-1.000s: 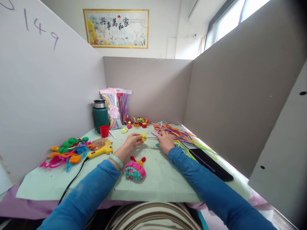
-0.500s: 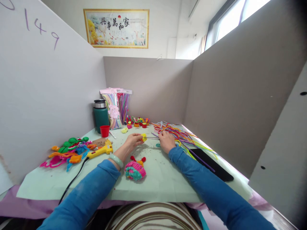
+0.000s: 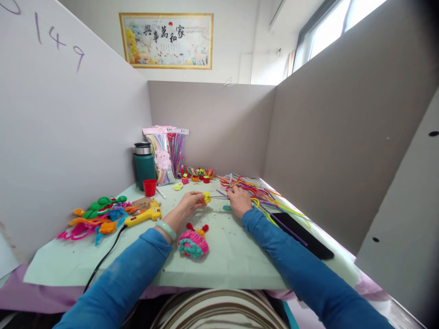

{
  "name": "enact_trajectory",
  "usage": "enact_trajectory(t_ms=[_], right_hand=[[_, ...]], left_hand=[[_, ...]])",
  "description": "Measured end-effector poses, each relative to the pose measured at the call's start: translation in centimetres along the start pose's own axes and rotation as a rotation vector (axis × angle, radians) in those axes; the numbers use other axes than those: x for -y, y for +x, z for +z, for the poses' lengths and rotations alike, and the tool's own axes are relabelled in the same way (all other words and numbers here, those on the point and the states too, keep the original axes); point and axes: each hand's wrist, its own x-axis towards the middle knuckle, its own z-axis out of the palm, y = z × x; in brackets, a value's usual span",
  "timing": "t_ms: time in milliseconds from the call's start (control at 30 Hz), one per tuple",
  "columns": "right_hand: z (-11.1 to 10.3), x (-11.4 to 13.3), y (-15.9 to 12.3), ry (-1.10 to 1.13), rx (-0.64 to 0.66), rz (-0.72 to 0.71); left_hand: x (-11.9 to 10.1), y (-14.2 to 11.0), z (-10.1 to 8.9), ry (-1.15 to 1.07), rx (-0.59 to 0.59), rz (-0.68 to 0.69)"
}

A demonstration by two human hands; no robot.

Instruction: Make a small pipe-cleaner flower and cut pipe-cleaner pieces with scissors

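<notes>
My left hand point(image 3: 192, 201) pinches a small, bright yellow fuzzy piece point(image 3: 206, 197), which looks like bent pipe cleaner. From it a thin dark strand point(image 3: 219, 197) runs across to my right hand point(image 3: 239, 201), whose fingers are closed on its far end; the fingertips are partly hidden. Just left of the right hand, a small teal object point(image 3: 227, 208) lies on the table. Nearer to me sits a pink and teal fuzzy figure point(image 3: 193, 243) with two red balls on top.
Loose pipe cleaners point(image 3: 254, 187) spread at right, beside a black flat pad point(image 3: 303, 235). At left are a yellow glue gun point(image 3: 146, 214), colourful fuzzy pieces point(image 3: 99, 217), a red cup point(image 3: 150, 188) and a green bottle point(image 3: 144, 167). Small potted figures point(image 3: 199, 175) stand behind. Partition walls enclose the table.
Both hands have shifted very slightly to the right. The yellow piece has turned a little in my left fingers, and the strand still stretches between the hands.
</notes>
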Motion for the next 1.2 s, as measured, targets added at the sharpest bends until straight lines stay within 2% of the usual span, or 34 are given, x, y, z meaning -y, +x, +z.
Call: enact_trajectory(t_ms=[167,400,567,667,833,933,1000,1067,1200], right_hand=[[0.2,-0.3,0.2,0.006,0.002,0.008],[0.9,-1.9,0.2,0.012,0.100,0.145],[0.1,-1.0,0.5,0.115,0.152,0.174],[-0.2,-0.4,0.6,0.157,0.170,0.140],[-0.1,-0.5,0.4,0.163,0.110,0.121],[-0.1,-0.4,0.3,0.272,0.016,0.016],[0.0,0.0,0.3,0.368,-0.021,-0.113],[0.1,0.4,0.1,0.427,-0.008,-0.219],[0.4,0.8,-0.2,0.422,0.043,-0.266]], left_hand=[[-0.1,0.1,0.1,0.009,-0.016,-0.017],[-0.1,-0.2,-0.1,0.016,0.011,-0.017],[-0.1,-0.2,0.1,0.008,-0.017,-0.032],[-0.2,-0.2,0.1,0.011,-0.018,-0.033],[-0.4,-0.7,0.2,0.008,0.031,-0.013],[-0.5,-1.0,0.4,0.021,0.058,-0.011],[-0.5,-1.1,0.5,0.109,0.057,0.007],[-0.4,-1.1,0.5,0.318,0.020,0.081],[0.0,-0.6,0.5,0.809,-0.073,0.401]])
